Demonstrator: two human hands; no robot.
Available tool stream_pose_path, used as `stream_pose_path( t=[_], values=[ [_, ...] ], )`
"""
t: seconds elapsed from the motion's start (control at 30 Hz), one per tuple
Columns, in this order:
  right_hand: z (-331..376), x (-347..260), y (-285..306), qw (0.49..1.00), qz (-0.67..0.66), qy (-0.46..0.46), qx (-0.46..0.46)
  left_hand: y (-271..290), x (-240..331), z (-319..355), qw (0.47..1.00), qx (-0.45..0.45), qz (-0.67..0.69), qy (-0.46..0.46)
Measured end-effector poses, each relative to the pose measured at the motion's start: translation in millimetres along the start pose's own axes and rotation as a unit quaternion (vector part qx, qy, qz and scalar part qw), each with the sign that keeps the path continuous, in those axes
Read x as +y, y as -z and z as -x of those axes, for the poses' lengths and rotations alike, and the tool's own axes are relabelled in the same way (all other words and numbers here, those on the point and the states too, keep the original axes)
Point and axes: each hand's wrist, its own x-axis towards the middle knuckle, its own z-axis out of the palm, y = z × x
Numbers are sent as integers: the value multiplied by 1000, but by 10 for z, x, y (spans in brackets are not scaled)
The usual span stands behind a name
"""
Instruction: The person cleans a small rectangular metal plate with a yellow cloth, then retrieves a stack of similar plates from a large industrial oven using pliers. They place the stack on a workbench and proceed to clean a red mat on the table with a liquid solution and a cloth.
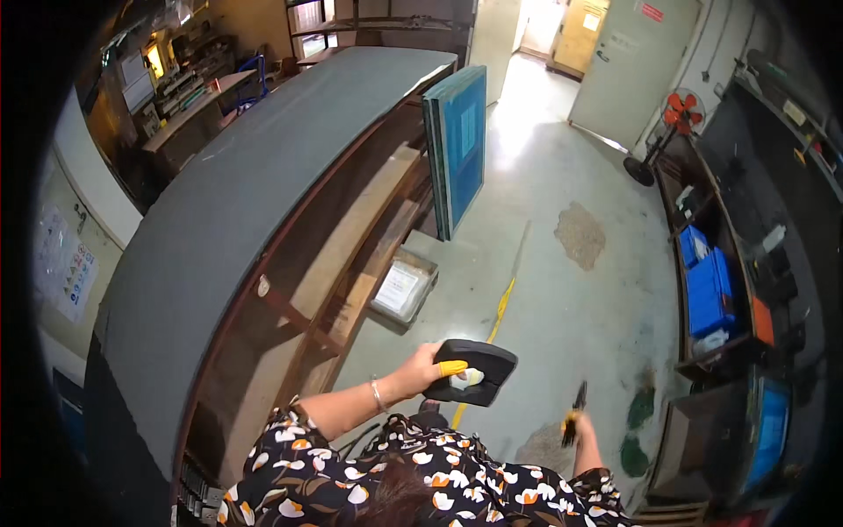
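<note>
My left hand (420, 371), a yellow finger cot on its thumb, grips a black flat piece with rounded corners, like a shallow tray or cover (492, 362), in front of my body. Something small and whitish (472, 377) shows on that piece beside the thumb; its kind is unclear. Lower at the right, my right hand (586, 432) is closed around a slim hand tool (580, 406) with a dark pointed end and yellow-and-black handles, perhaps pliers. The tool points away from me over the floor.
A long grey-topped workbench (290, 132) with lower shelves runs along my left. Blue framed panels (461, 154) lean at its far end, near a grey bin (406, 285). Shelves with blue boxes (707, 294) line the right; a red fan (683, 112) stands by the door (634, 70).
</note>
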Motion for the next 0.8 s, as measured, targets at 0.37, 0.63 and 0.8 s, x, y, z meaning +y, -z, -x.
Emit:
stream_pose_path(
  t=[0.37,0.63,0.8],
  values=[
    [-1903,-1872,297,975,-18,-129,181,32,504,-4059,959,-169,186,130],
    [-4799,-4098,473,989,78,-37,122,441,981,-6582,947,-195,248,67],
    [-5987,-6735,-832,827,504,249,22,1017,1131,-8077,932,-165,317,68]
  ],
)
